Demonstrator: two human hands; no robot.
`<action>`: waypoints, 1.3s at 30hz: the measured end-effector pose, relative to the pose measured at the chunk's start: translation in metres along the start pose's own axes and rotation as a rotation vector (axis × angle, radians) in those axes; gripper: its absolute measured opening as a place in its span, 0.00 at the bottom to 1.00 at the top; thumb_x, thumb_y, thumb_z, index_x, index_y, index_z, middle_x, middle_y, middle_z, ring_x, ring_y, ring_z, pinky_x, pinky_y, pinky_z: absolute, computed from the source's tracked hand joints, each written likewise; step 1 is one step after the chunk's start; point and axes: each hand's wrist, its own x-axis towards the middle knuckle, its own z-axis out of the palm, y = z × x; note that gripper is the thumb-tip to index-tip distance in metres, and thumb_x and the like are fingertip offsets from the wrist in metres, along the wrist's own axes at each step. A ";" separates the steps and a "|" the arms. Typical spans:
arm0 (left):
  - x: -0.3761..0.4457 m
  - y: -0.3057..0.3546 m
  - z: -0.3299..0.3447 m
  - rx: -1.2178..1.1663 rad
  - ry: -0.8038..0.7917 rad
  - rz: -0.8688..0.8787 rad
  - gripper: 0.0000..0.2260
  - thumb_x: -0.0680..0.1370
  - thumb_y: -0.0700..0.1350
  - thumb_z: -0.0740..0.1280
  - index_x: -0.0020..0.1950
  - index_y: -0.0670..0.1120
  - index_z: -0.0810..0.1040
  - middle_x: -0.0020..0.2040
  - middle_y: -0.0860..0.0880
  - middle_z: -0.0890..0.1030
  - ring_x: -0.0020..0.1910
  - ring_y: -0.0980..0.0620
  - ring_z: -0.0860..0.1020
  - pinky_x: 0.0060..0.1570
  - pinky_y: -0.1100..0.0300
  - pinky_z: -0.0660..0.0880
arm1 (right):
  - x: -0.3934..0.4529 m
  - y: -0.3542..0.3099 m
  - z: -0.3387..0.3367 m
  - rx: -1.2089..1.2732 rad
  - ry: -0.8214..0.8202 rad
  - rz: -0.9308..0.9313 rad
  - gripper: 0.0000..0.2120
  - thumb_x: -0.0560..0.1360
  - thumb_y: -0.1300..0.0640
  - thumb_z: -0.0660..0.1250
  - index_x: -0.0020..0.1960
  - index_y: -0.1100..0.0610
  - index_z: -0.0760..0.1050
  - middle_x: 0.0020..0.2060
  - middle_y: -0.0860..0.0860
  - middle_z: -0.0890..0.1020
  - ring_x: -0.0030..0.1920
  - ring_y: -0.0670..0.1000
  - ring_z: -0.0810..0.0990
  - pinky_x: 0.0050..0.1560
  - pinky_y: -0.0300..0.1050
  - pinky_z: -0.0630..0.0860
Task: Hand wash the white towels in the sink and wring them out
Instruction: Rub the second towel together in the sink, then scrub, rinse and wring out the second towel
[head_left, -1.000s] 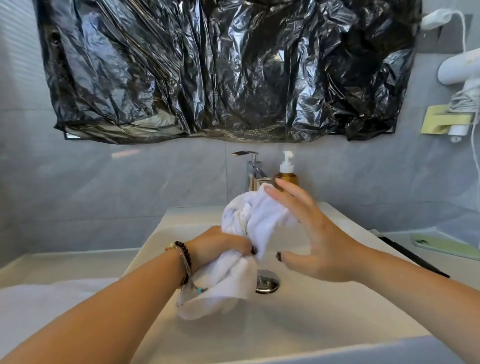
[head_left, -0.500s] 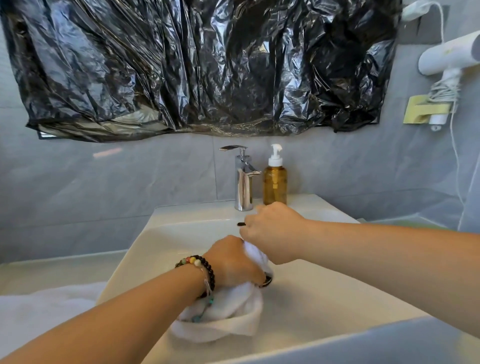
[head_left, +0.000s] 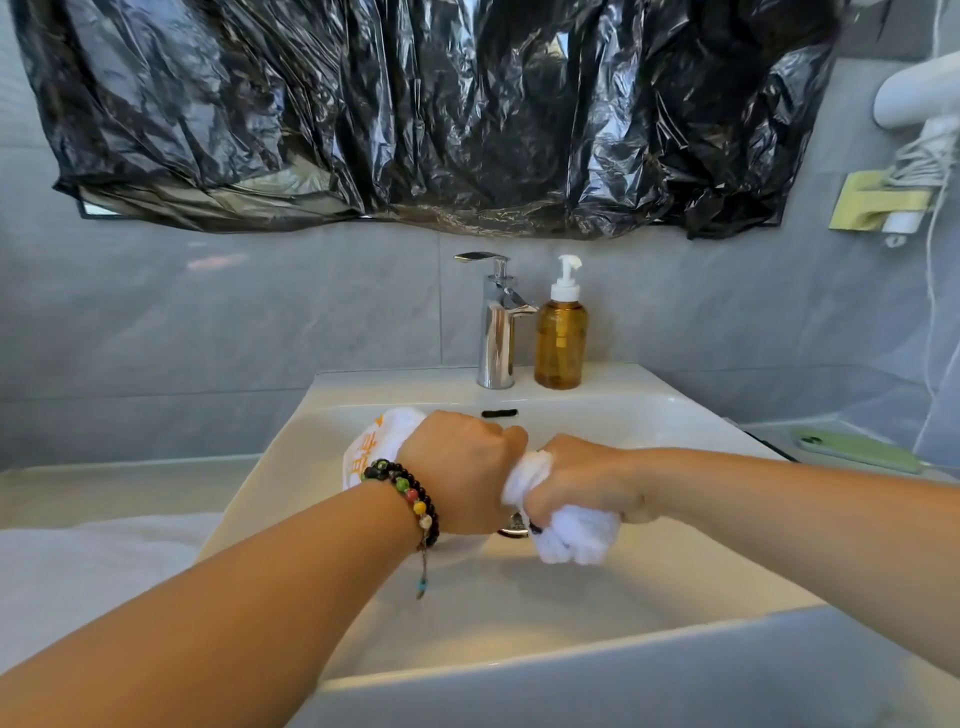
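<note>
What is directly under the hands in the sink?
Under the left hand and right hand, gripping the white towel, the sink drain partly shows; the rest is covered.

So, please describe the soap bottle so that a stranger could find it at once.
Look at the back ledge of the white sink. Beside the chrome tap, on its right, stands the soap bottle. It alone is amber, with a white pump on top.

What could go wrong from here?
1. Both hands, left and right, twist the towel above the sink; squeezed water might splash over the rim.
2. The phone lies on the counter beside the sink and could get wet.
</note>
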 end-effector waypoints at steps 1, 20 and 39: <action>0.000 0.000 -0.001 0.017 -0.006 0.023 0.12 0.78 0.57 0.61 0.55 0.51 0.70 0.50 0.52 0.80 0.49 0.48 0.80 0.28 0.60 0.52 | -0.001 0.003 0.005 0.044 0.004 -0.007 0.09 0.73 0.60 0.69 0.37 0.52 0.72 0.32 0.46 0.75 0.30 0.42 0.73 0.29 0.30 0.71; 0.012 -0.020 0.032 -0.559 -0.140 -0.282 0.12 0.70 0.57 0.71 0.47 0.55 0.72 0.47 0.52 0.74 0.48 0.50 0.75 0.43 0.57 0.73 | 0.044 -0.075 -0.100 -0.476 1.067 -0.357 0.06 0.76 0.55 0.67 0.44 0.54 0.81 0.42 0.48 0.80 0.47 0.51 0.77 0.46 0.47 0.76; 0.013 -0.030 0.044 -0.659 -0.161 -0.452 0.22 0.73 0.61 0.70 0.61 0.52 0.73 0.55 0.51 0.78 0.52 0.49 0.78 0.52 0.53 0.78 | 0.057 -0.074 -0.112 -0.271 1.143 -0.542 0.09 0.74 0.58 0.68 0.35 0.53 0.76 0.30 0.46 0.77 0.35 0.47 0.77 0.42 0.41 0.76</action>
